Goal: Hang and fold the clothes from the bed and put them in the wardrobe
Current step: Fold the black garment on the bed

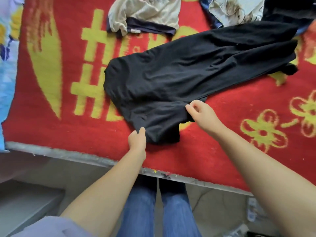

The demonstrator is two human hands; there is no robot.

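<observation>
A long black garment lies spread across the red and yellow blanket on the bed, its far end reaching toward the upper right. My left hand pinches the garment's near edge at the lower left. My right hand pinches the near edge further right, thumb and fingers closed on a fold of cloth. A cream and navy garment lies crumpled at the top centre.
A pile of pale printed and dark clothes sits at the top right. A blue patterned cloth runs along the left edge. The bed's grey front edge crosses below my hands; my jeans-clad legs stand against it.
</observation>
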